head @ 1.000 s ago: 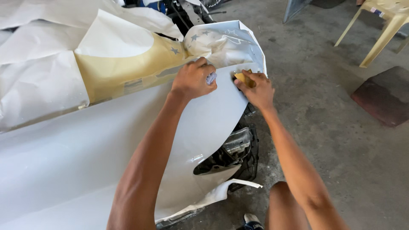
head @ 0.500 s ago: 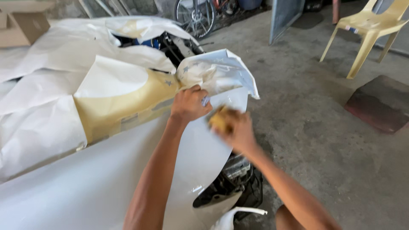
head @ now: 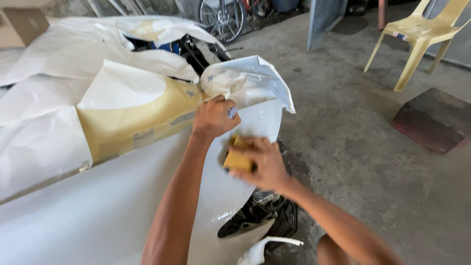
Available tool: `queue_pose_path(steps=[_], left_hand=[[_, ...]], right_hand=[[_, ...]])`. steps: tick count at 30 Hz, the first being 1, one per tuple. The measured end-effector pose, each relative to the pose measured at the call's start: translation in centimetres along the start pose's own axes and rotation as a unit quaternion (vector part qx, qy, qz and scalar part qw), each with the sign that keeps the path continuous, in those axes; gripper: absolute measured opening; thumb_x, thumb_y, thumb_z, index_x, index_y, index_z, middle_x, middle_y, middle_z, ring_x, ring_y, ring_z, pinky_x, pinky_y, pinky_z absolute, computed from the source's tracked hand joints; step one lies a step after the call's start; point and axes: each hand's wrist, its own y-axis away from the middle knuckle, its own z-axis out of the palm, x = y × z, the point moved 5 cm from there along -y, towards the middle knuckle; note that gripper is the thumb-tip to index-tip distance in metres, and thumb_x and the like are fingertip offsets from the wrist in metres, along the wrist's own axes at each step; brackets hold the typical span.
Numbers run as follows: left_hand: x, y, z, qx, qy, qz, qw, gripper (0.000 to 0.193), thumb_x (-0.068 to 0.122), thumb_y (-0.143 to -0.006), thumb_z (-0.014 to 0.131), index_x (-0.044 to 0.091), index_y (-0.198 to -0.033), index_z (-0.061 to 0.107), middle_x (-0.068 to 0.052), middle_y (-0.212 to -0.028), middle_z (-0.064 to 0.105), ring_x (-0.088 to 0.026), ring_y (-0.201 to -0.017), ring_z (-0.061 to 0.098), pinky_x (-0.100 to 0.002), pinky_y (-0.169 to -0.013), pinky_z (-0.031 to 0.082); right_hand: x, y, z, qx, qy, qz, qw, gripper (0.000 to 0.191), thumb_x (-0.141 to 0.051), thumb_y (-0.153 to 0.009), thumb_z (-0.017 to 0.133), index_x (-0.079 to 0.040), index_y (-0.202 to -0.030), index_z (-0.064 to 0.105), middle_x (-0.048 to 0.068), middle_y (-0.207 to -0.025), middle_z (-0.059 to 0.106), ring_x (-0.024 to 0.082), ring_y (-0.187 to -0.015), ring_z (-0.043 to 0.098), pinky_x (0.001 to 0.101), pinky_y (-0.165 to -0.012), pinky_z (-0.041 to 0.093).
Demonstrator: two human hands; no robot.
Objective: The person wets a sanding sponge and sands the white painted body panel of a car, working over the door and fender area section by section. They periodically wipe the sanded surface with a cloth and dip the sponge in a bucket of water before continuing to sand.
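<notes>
- While the left hand (head: 213, 118) stays clenched on a small crumpled scrap of paper at the upper edge of the white panel (head: 98, 216), the right hand (head: 260, 164) is wrapped around a yellow sanding block (head: 237, 159) and presses it flat to the panel.
- Change since a second ago: the block has come down from the panel's upper right corner, level with the left hand, to a spot just below the left hand. Half a second ago it was already under that hand, slightly higher.
- Judgement: this reads as one downward stroke in a run of rubbing passes over the panel's curved end, with the left hand bracing.
- Block: mustard yellow, rectangular, mostly hidden by the fingers; only its left face and top corner show.
- Panel: glossy white, smoothly curved, spreading from both hands toward the lower left; dark mechanical parts (head: 265, 221) show through the gap below the right wrist.
- Above the left hand: crumpled masking paper (head: 245, 81) with small star marks folds over the panel's top edge.
- Left of the left hand: tan masking tape and paper (head: 132, 115) cover the neighbouring surface, with more white paper beyond it.
- Far from the right hand, up and to the right: a yellow plastic chair (head: 422, 34) stands on the concrete floor (head: 353, 147), with a reddish mat (head: 434, 120) nearer.
</notes>
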Motion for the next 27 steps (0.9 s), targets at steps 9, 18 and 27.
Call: queue_pose_path(steps=[9,18,27], left_hand=[[-0.2,0.4,0.5,-0.008,-0.009,-0.004,1.000,0.021,0.024,-0.072,0.078,0.013,-0.089,0.078,-0.007,-0.089,0.069,-0.033,-0.077,0.070,-0.044,-0.069,0.059],[-1.3,0.6,1.7,0.003,-0.007,0.021,1.000,0.022,0.023,-0.071,0.079,0.013,-0.091,0.079,-0.006,-0.091,0.071,-0.034,-0.075,0.070,-0.045,-0.066,0.058],[-1.6,0.9,2.0,0.006,-0.006,0.025,1.000,0.015,0.023,-0.074,0.079,0.012,-0.084,0.076,-0.008,-0.085,0.068,-0.034,-0.073,0.069,-0.045,-0.065,0.058]], right_hand=[[12.6,-6.2,-1.9,0.043,0.020,0.311,0.949,0.058,-0.059,-0.088,0.079,-0.020,-0.131,0.073,0.020,-0.123,0.068,0.032,-0.100,0.069,0.0442,-0.086,0.054],[4.0,-1.4,-0.4,0.006,0.029,0.123,0.992,0.058,-0.059,-0.079,0.078,-0.020,-0.121,0.077,0.014,-0.123,0.066,0.033,-0.108,0.061,0.0522,-0.090,0.048],[9.5,-3.7,-0.5,0.038,0.076,0.200,0.976,0.058,-0.058,-0.086,0.076,-0.018,-0.128,0.074,0.019,-0.113,0.067,0.033,-0.100,0.064,0.0491,-0.079,0.053]])
